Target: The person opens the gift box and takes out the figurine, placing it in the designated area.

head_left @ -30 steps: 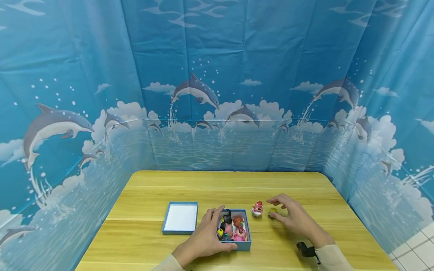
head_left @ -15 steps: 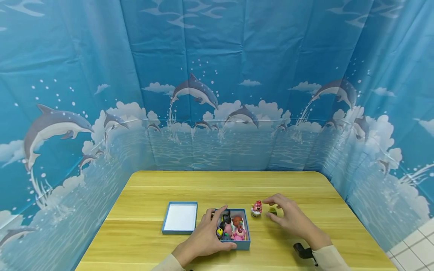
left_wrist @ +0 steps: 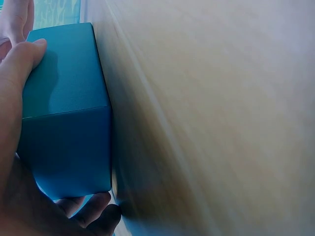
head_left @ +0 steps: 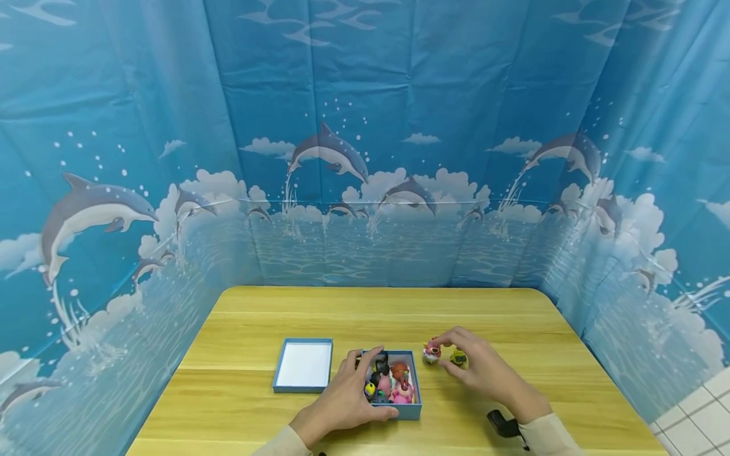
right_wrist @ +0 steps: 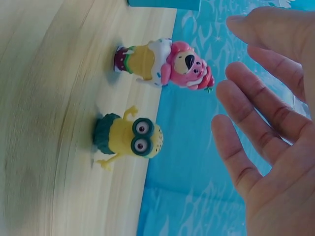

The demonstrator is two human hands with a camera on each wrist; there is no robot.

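My left hand (head_left: 349, 392) grips a blue box (head_left: 407, 413) with its thumb at the front and fingers over the far side; the left wrist view shows the box (left_wrist: 69, 83) from outside. Several small toy figurines (head_left: 402, 394) lie inside the box. My right hand (head_left: 485, 367) hovers around a pink bear figurine (head_left: 431, 350), thumb and fingers spread apart. In the right wrist view, the bear figurine (right_wrist: 184, 66) stands upright on the table beside a yellow minion figurine (right_wrist: 123, 135) with goggles. The hand (right_wrist: 283, 152) there is apart from both.
A blue box lid (head_left: 303, 363) with a white inside lies left of the box. The wooden table (head_left: 365, 313) ends at a dolphin-print curtain (head_left: 365, 247). A black device (head_left: 504, 423) is by the right wrist.
My right hand has moved left, from around the minion figurine to the bear figurine. The minion figurine is now less covered. My left hand stays on the box.
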